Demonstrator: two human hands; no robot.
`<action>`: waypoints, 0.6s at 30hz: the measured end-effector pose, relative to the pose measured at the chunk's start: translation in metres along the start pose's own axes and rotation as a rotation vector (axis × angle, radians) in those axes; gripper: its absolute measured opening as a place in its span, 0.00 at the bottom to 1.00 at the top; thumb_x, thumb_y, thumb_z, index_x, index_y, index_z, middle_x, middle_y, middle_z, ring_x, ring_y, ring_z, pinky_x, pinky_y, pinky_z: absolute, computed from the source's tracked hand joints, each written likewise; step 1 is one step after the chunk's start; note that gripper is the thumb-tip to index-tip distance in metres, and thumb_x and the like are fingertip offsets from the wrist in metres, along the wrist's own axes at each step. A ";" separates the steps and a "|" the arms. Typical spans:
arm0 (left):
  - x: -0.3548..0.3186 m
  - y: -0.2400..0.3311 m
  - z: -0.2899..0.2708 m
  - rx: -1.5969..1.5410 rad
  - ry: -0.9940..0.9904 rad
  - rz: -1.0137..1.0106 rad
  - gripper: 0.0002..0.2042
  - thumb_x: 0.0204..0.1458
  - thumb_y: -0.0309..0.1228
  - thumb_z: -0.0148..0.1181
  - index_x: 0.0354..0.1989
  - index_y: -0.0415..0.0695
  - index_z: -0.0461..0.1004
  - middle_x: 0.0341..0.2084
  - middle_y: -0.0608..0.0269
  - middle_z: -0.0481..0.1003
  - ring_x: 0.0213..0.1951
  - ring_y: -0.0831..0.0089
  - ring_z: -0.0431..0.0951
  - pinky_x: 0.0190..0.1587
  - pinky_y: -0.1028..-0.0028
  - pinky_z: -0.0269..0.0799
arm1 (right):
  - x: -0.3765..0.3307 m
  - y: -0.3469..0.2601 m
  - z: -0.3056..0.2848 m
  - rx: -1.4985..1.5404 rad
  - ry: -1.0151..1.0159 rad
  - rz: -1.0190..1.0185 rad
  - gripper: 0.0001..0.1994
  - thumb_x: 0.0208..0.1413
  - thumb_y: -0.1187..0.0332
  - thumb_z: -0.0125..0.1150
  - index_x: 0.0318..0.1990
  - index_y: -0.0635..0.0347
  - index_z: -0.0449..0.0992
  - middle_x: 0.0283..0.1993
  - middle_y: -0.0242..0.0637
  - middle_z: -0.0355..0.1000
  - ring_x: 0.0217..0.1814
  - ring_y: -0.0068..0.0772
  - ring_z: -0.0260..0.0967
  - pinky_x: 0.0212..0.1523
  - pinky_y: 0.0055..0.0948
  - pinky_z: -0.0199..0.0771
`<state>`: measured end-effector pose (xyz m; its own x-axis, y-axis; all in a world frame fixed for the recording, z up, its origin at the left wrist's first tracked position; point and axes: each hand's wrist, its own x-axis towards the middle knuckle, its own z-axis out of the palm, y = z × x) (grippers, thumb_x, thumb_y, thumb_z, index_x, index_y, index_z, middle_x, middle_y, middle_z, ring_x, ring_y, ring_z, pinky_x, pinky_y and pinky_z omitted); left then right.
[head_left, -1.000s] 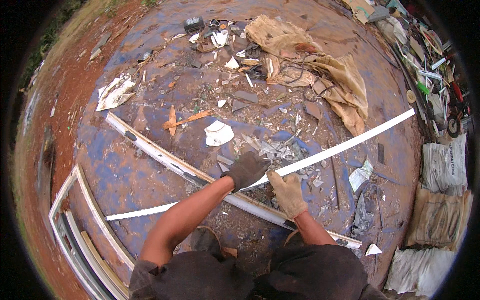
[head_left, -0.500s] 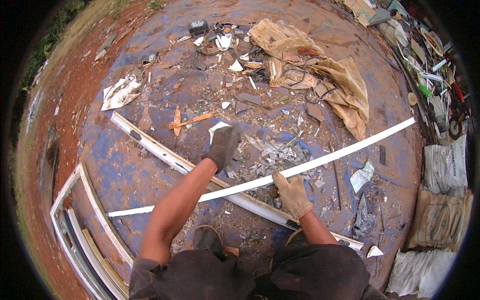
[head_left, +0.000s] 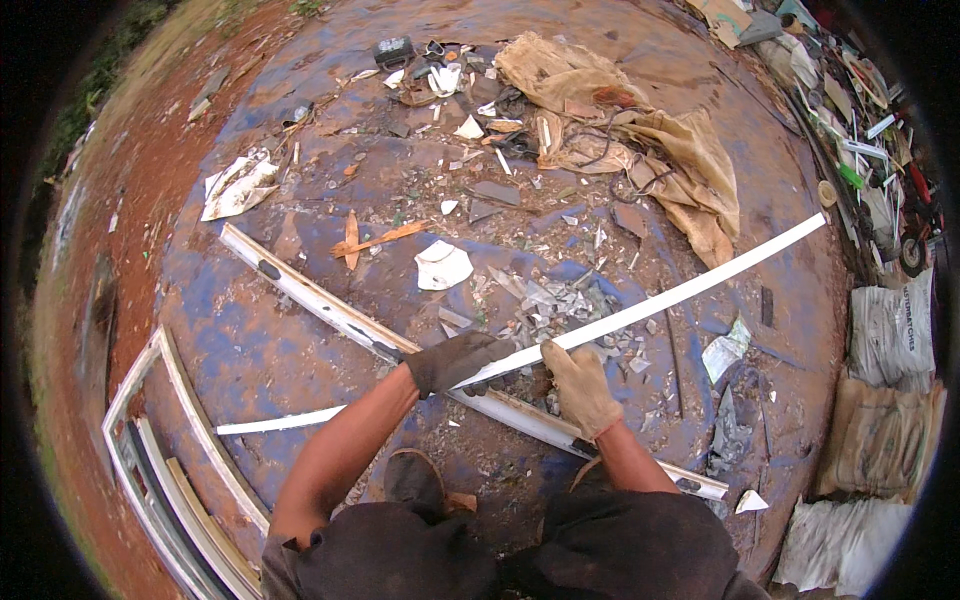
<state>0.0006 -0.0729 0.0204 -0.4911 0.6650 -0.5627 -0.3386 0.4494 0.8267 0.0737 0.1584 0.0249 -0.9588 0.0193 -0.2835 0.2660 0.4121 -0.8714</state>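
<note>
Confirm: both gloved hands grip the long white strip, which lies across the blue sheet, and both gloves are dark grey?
Not quite. In the head view both hands grip the long white strip over the blue sheet, but only the left glove is dark grey; the right glove is tan.

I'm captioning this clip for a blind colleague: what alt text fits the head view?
Seen from above, a person's gloved left hand and right hand both grip a long white strip across a blue tarp littered with debris. A white frame rail lies beneath it, crumpled tan sacking beyond.
</note>
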 end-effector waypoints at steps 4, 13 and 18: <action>0.009 -0.001 -0.002 0.037 -0.070 0.037 0.25 0.69 0.49 0.46 0.42 0.37 0.78 0.28 0.57 0.77 0.27 0.70 0.79 0.32 0.66 0.77 | -0.004 -0.007 -0.005 0.020 -0.038 0.166 0.26 0.66 0.51 0.56 0.30 0.72 0.78 0.18 0.40 0.68 0.25 0.28 0.65 0.29 0.41 0.67; 0.021 -0.017 -0.004 0.426 0.071 0.160 0.29 0.70 0.54 0.44 0.41 0.35 0.78 0.32 0.57 0.79 0.30 0.71 0.78 0.39 0.65 0.78 | -0.011 -0.013 -0.008 -0.085 -0.011 0.181 0.28 0.65 0.50 0.55 0.27 0.73 0.77 0.18 0.39 0.66 0.25 0.27 0.64 0.29 0.42 0.65; 0.012 -0.018 0.000 0.266 0.188 0.077 0.31 0.69 0.57 0.43 0.54 0.37 0.75 0.40 0.49 0.80 0.45 0.62 0.82 0.51 0.62 0.77 | -0.010 -0.007 -0.001 0.036 0.053 0.198 0.28 0.65 0.50 0.57 0.26 0.72 0.77 0.19 0.36 0.67 0.25 0.26 0.63 0.27 0.41 0.64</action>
<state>0.0012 -0.0729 -0.0014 -0.6553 0.5923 -0.4688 -0.0852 0.5587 0.8250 0.0813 0.1566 0.0340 -0.8910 0.1450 -0.4302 0.4524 0.3625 -0.8148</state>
